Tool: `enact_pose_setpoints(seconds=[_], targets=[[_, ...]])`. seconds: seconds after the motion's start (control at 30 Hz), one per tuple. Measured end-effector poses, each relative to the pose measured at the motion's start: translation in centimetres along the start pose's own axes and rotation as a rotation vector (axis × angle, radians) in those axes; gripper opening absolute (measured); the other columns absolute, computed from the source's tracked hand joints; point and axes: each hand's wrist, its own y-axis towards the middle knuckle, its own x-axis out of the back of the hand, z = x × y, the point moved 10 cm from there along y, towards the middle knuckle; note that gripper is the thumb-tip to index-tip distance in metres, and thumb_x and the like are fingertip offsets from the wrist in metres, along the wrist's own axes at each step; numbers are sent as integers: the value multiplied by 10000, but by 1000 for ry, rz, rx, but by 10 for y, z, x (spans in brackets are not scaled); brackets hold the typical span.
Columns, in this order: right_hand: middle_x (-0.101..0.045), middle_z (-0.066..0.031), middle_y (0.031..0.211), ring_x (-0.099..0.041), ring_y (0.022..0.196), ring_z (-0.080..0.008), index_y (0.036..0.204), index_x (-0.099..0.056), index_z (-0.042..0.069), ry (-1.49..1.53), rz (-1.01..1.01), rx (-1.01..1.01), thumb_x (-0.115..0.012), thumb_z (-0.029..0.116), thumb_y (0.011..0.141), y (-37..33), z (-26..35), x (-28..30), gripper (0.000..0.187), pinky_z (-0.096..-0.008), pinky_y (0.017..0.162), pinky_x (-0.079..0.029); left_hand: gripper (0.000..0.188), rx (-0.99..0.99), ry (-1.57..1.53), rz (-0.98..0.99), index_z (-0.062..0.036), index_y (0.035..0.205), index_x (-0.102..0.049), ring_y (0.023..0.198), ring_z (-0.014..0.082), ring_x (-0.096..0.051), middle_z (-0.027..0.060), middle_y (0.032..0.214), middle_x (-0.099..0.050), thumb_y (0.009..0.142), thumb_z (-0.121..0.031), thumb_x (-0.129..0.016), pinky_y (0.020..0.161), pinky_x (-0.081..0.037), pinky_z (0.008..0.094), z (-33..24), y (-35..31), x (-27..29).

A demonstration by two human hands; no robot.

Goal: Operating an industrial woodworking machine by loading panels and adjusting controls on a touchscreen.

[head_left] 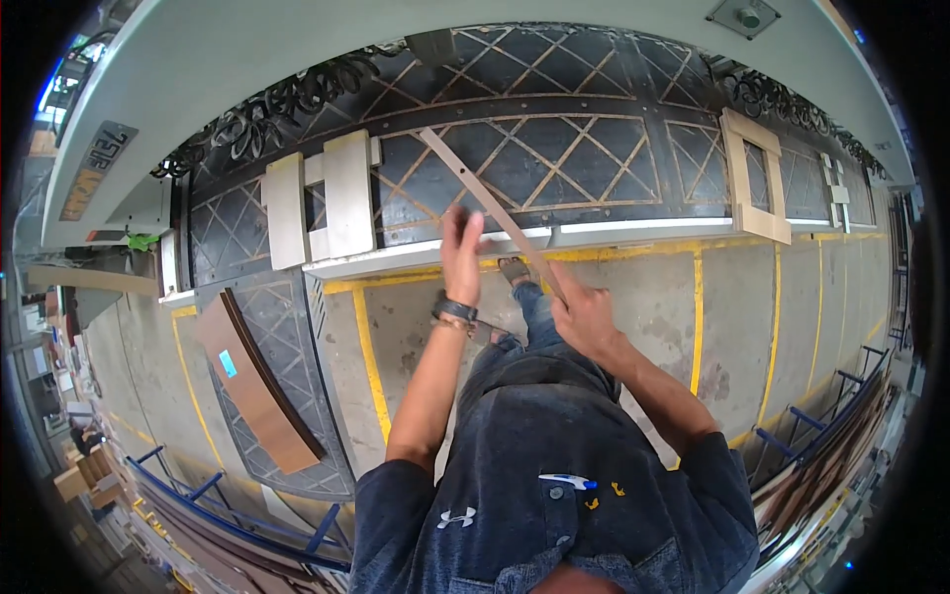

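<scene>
A long, narrow brownish strip point(505, 221) slants away from me over the front edge of the machine bed point(579, 163). It has a small dark hole toward its far end. My right hand point(586, 315) is closed around the strip's near end. To the left of the strip is my left hand point(461, 262), with fingers stretched out and slightly blurred, holding nothing. A dark band circles that wrist. Whether the left fingertips brush the strip I cannot tell.
Pale notched boards point(348, 193) lie on the bed at left, and a wooden frame piece point(754, 183) at right. Brown panels point(259, 386) rest on a dark side table point(332, 465). Blue racks point(807, 421) hold boards at right. Coiled black hoses point(272, 119) hang beneath the machine's beam.
</scene>
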Motion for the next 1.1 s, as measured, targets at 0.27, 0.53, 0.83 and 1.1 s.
enact_pose_setpoints(seconds=[0.27, 0.53, 0.83, 1.1], targets=[[-661, -194, 747, -662, 624, -359, 1274, -621, 2, 102, -34, 139, -704, 6, 800, -29, 10, 18, 481, -411, 573, -529, 1454, -237, 0, 272, -133, 1599, 121, 1375, 307, -425, 173, 1625, -137, 617, -83, -950, 1003, -536, 405, -79, 12, -10], [-706, -193, 884, -693, 672, -322, 1281, -603, -51, 76, -50, 268, -698, -44, 772, -39, 22, 29, 517, -390, 607, -548, 1291, -308, 85, 201, -176, 1621, 29, 1191, 256, -550, 138, 1531, -318, 709, -136, -885, 900, -567, 371, -103, -20, -6], [-719, -201, 1039, -717, 731, -316, 1290, -594, -52, 46, -30, 340, -710, -60, 758, -42, 37, 34, 545, -376, 653, -574, 781, -202, -232, 112, -164, 1604, -191, 1114, 196, -582, 68, 1334, -474, 951, -321, -590, 866, -565, 346, -93, -21, 22], [-726, -180, 996, -709, 704, -306, 1296, -601, -25, 30, 7, 355, -713, -34, 765, -40, 43, 32, 543, -384, 641, -571, 722, -198, -225, 37, -166, 1565, -263, 1132, 196, -570, 68, 1323, -483, 948, -364, -582, 869, -575, 385, -92, -29, 35]])
